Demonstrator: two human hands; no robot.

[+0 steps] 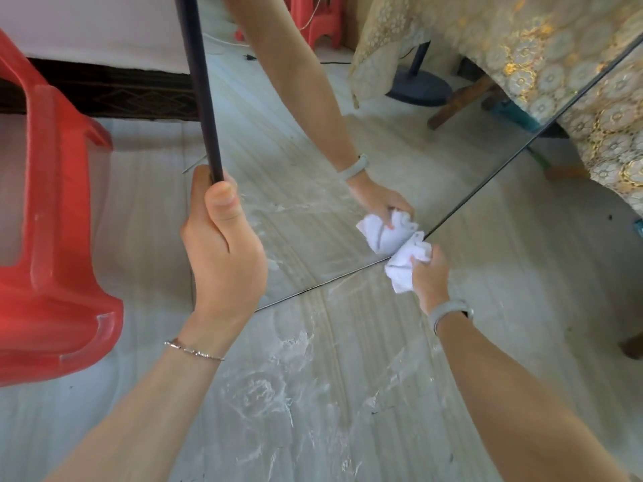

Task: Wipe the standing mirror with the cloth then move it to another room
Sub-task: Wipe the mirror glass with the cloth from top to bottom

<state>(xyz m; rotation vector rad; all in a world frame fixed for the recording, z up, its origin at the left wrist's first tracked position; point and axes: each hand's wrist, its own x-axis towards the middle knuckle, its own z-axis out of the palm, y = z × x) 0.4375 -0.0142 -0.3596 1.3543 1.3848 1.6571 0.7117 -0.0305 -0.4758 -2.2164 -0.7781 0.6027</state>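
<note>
1. Left hand (222, 252) clamped on the black frame edge (201, 85) of the standing mirror (313, 168); keep bracing.
2. Right hand (429, 276) bunches the white cloth (405, 264) against the glass's lower right corner.
3. Advise firm overlapping strokes; red plastic chair (59, 217) stands near.

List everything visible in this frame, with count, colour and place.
mirror: one, dark frame, centre, bottom edge near the floor
cloth: one, white, bunched at the mirror's lower right corner
chair: one, red plastic, left
stool: one, red, top centre, partly seen
tablecloth: one, gold lace, upper right
floor: pale, smeared white
bracelet: one, silver, left wrist
wristband: one, grey, right wrist
left hand: grips the mirror's left frame edge
right hand: holds the cloth
</note>
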